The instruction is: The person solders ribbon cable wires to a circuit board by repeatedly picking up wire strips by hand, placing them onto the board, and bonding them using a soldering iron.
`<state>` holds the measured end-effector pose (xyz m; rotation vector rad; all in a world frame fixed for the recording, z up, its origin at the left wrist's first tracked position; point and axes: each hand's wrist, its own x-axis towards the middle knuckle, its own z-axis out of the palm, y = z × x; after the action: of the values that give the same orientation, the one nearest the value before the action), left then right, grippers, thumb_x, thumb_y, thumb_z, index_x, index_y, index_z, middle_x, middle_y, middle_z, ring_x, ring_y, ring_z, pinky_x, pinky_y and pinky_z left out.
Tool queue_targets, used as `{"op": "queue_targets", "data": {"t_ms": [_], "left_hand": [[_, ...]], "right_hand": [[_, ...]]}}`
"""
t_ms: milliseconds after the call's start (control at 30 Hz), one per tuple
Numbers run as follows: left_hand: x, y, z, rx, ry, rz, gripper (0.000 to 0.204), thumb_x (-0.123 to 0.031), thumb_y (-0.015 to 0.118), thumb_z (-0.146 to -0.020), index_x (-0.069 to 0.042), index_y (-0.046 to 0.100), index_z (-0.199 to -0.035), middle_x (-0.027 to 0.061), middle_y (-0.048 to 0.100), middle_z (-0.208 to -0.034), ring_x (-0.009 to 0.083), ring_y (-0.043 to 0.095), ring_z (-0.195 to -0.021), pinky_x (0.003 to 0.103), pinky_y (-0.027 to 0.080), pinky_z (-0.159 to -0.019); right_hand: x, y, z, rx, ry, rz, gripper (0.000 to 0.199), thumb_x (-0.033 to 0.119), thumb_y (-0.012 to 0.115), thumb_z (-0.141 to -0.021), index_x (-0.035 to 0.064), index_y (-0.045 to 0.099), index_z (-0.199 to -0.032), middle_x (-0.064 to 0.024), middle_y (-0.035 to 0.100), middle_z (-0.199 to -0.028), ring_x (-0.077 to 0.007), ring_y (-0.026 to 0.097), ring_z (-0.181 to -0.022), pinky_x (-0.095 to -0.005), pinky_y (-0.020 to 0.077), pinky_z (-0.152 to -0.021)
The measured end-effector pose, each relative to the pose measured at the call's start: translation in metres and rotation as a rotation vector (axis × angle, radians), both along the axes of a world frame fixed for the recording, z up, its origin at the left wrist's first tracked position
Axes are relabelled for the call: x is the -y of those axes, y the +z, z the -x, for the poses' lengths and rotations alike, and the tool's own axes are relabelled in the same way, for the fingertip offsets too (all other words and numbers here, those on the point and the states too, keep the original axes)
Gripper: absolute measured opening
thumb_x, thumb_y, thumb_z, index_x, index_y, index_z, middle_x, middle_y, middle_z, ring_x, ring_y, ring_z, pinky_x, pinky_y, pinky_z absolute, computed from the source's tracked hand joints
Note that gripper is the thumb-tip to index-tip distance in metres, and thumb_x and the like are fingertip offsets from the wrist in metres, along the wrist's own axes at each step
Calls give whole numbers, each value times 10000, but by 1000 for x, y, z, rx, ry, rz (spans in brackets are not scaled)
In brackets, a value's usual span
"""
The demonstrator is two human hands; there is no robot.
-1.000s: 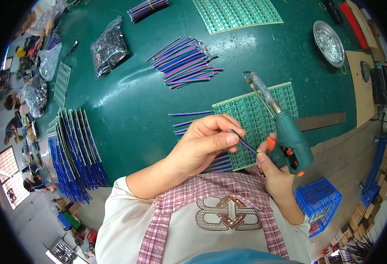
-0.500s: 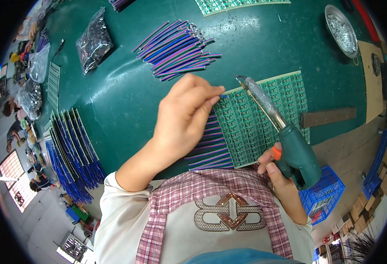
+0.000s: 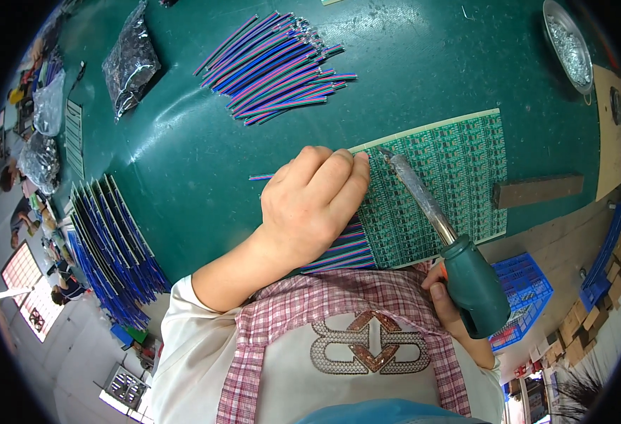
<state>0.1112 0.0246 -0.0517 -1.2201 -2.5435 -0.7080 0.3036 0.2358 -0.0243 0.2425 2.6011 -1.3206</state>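
Note:
A green circuit board panel (image 3: pixel 441 184), covered in rows of small parts, lies in front of me. My left hand (image 3: pixel 314 194) is closed at its upper left corner, pinching a thin multicoloured ribbon wire (image 3: pixel 259 177) whose far end sticks out to the left. The fingertips hide the wire's other end. Below this hand, several similar wires (image 3: pixel 349 247) run off the panel's left edge. My right hand (image 3: pixel 446 300) grips a dark green soldering gun (image 3: pixel 474 283), partly hiding the fingers. Its tip (image 3: pixel 388 152) is over the panel's upper left corner, close to my left fingertips; contact is unclear.
A pile of ribbon wires (image 3: pixel 275 67) lies beyond my left hand, with a plastic bag (image 3: pixel 132 63) farther left. Wired panels (image 3: pixel 113 247) stand in a row at left. A brown bar (image 3: pixel 539 191) touches the panel's right side; a metal bowl (image 3: pixel 568 46) sits far right.
My left hand has turned knuckles-up and shifted slightly right, its fingertips now at the panel's corner with a wire. The soldering gun has dropped slightly, its tip nearer the corner. The view has shifted.

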Motion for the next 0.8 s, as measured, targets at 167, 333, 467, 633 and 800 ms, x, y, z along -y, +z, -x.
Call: {"op": "queue_targets", "data": {"t_ms": [167,333,467,633,800], "left_hand": [[0,-1,-1,-5,17,0,309,-31,704,-650,7,711,-956,67,640,-866,201,612,-730,288,520,-596],[0,0,-2,3,33,6,314,-22,705,-646,2,711,-959,65,638,-867,202,611,-731,289,517,-588],[0,0,-1,8,30,-2,315,-20,704,-645,3,710,-959,64,635,-865,203,609,-732,290,517,-593],[-1,0,-2,14,32,-3,320,-29,704,-639,2,709,-958,61,631,-863,202,606,-734,289,514,-598],[-1,0,-1,16,36,-1,325,-30,705,-636,1,710,-960,61,631,-863,202,607,-735,289,513,-596]], "right_hand": [[6,-9,-6,8,-73,-24,459,229,827,-741,30,635,-1108,-77,687,-893,-233,683,-735,-341,536,-668],[1,-10,-9,13,2,-96,455,255,826,-738,49,639,-1097,-78,686,-870,-246,682,-716,-345,532,-634],[6,-7,-4,136,-173,54,351,372,690,-879,35,658,-788,-40,605,-733,-170,556,-705,-316,437,-700],[2,7,18,127,-33,72,226,171,781,-750,89,694,-942,-16,708,-764,-214,678,-674,-318,515,-613],[4,10,18,24,1,20,181,139,748,-785,76,687,-943,-4,713,-764,-183,684,-648,-297,521,-614]]}}
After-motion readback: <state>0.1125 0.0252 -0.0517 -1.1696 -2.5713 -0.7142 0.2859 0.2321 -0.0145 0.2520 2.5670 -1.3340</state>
